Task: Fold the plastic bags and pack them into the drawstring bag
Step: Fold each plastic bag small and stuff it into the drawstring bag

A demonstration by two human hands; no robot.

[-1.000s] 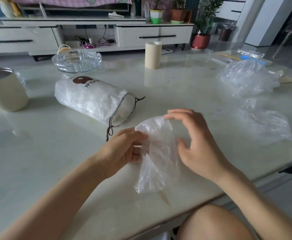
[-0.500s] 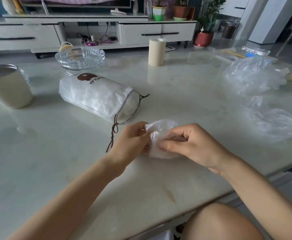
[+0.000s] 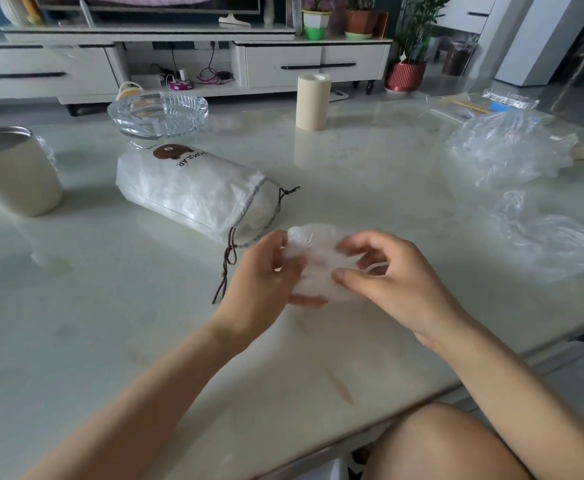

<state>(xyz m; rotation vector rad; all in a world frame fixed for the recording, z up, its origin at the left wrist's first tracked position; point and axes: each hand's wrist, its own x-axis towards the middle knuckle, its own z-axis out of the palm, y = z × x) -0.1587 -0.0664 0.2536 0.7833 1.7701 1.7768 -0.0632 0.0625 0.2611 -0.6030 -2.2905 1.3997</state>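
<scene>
Near the front edge of the table (image 3: 93, 323), just beside the drawstring bag (image 3: 193, 188), the left hand (image 3: 263, 278) and right hand (image 3: 398, 282) both pinched the bundled plastic bag (image 3: 318, 258), probably light, limp and slippery, best gripped across its folds.

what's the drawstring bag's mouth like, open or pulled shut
Open: the drawstring bag lies on its side, its mouth gaping, cords slack on the table.

Since a second ago we have gathered the hanging plastic bag (image 3: 318, 263) into a compact bundle, our left hand (image 3: 266, 277) and right hand (image 3: 392, 277) now pinching it from both sides.
</scene>
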